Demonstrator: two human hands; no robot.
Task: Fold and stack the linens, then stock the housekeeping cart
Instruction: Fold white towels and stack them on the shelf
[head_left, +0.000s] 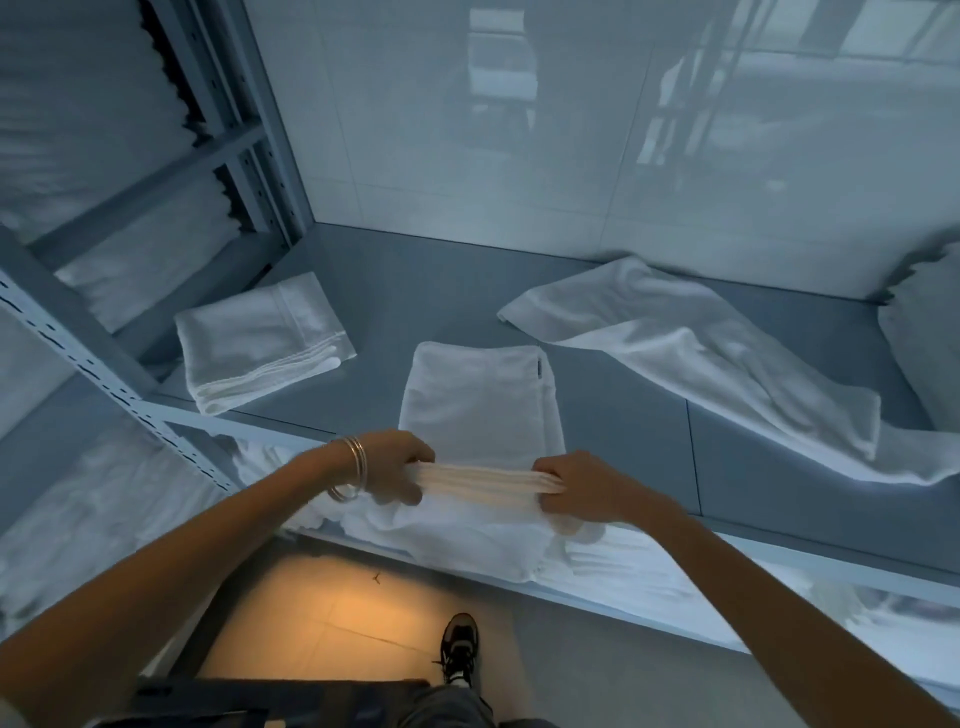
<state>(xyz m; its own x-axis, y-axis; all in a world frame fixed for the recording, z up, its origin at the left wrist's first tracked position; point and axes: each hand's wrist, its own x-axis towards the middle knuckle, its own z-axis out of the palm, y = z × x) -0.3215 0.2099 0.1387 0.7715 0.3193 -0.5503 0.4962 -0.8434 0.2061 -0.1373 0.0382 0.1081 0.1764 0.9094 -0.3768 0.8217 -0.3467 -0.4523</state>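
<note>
A white towel (480, 405) lies partly folded on the grey shelf surface (623, 426), its near end hanging over the front edge. My left hand (395, 467), with bangles on the wrist, and my right hand (576, 488) each grip one end of the towel's bunched near edge, held taut between them above the front edge. A folded white towel (260, 343) rests at the back left. An unfolded white towel (701, 353) lies spread out at the right.
Metal shelving uprights (244, 130) stand at the left, with stacked white linens (78, 130) behind them. More linens (104, 509) fill the shelf below. A tiled wall (571, 130) backs the surface. A pillow-like bundle (930, 343) sits far right. My shoe (460, 649) stands on the floor.
</note>
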